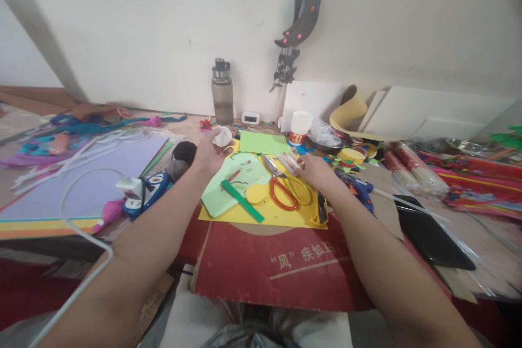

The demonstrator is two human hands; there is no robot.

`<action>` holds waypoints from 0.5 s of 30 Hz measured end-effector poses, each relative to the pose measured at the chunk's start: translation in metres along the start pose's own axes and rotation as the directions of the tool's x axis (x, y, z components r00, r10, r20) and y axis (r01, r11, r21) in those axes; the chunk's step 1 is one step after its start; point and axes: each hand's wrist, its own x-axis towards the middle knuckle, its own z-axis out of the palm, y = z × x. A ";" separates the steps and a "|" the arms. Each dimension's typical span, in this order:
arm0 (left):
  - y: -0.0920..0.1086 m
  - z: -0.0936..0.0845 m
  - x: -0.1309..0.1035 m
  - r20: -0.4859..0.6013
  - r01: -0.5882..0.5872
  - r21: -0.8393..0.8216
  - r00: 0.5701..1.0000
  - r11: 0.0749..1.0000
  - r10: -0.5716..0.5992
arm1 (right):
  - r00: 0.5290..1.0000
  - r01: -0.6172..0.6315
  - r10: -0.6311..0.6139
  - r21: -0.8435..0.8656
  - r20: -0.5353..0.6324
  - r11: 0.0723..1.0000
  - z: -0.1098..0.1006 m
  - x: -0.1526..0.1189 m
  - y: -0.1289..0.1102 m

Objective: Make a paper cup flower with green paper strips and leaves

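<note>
Wears pale, near-white trousers [185, 304], showing below the front edge of the desk [475, 228]. Has grey and black cloth [253, 338] at the waist, too blurred to name as one garment. Shows a bare left forearm [163, 244] and a bare right forearm [379, 255], smooth, broad near the elbow, tapering to slim wrists. Ends in a bare left hand [209, 153] and a bare right hand [316, 171], nails too small to make out.

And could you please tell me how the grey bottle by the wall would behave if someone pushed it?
The bottle would probably tip if pushed near its lid, since it stands tall and narrow. Its straight sides suggest a stiff body. On its side, it might roll, as it looks round.
</note>
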 end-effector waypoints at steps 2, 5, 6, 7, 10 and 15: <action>0.000 0.001 -0.001 -0.008 0.008 0.005 1.000 1.000 -0.008 | 1.000 0.004 -0.004 -0.041 -0.003 0.999 0.004 0.001 -0.002; -0.001 0.002 -0.002 -0.019 0.020 0.016 1.000 1.000 -0.019 | 0.999 0.027 -0.025 -0.082 0.031 0.996 0.006 0.002 -0.003; -0.001 0.002 -0.002 -0.019 0.021 0.020 1.000 1.000 -0.021 | 0.999 0.033 -0.029 -0.092 0.040 0.995 0.007 0.003 -0.004; -0.001 0.001 -0.002 -0.018 0.020 0.023 1.000 1.000 -0.020 | 0.999 0.033 -0.029 -0.101 0.043 0.994 0.007 0.003 -0.005; -0.002 0.000 -0.001 -0.018 0.021 0.025 1.000 0.999 -0.020 | 0.999 0.015 -0.011 -0.113 0.036 0.993 0.009 0.003 -0.007; -0.003 -0.001 0.000 -0.022 0.027 0.028 0.999 0.999 -0.026 | 0.992 -0.077 0.066 -0.095 -0.111 0.993 0.011 0.001 -0.010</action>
